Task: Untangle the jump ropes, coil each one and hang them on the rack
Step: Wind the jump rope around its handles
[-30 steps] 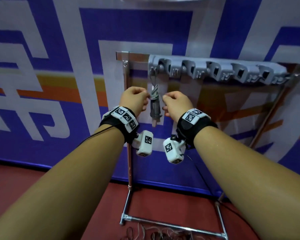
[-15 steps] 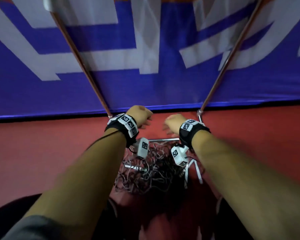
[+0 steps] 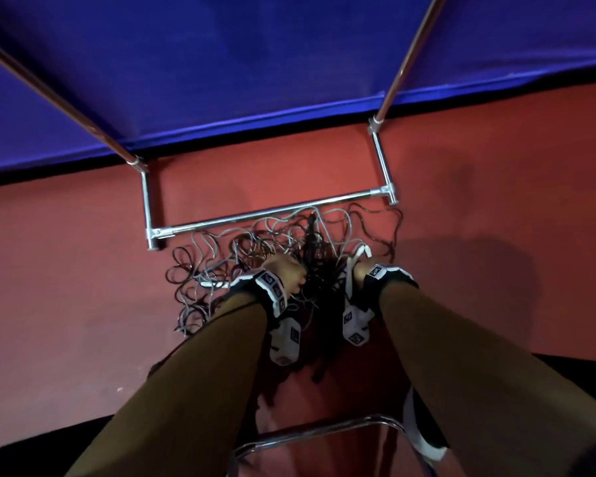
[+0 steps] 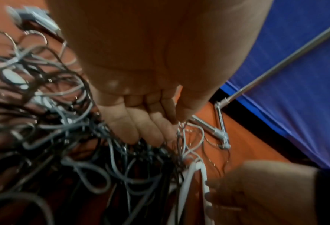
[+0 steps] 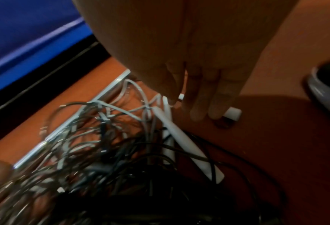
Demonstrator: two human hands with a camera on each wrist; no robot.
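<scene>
A tangle of grey and black jump ropes (image 3: 255, 242) lies on the red floor in front of the rack's base bar (image 3: 255, 215). My left hand (image 3: 284, 273) reaches down into the middle of the pile. Its fingers (image 4: 140, 126) are fairly straight, and their tips sink among the cords (image 4: 102, 152). At the pile's right edge, my right hand (image 3: 362, 270) grips a white handle (image 5: 233, 114); the handle's end sticks out past the fingers (image 5: 198, 99). Two more white handles (image 5: 183, 141) lie side by side beneath that hand. The hooks at the top of the rack are out of view.
The rack's two slanted uprights (image 3: 410, 53) rise against a blue banner (image 3: 289, 63). A chrome tube frame (image 3: 324, 428) and a dark shoe with a white sole (image 3: 424, 438) sit close below my arms. Bare red floor spreads out to the left and right of the pile.
A second ago both hands were at a coiled grey rope hanging on the rack's hook. They have dropped to the floor pile, where the right hand has taken a white handle.
</scene>
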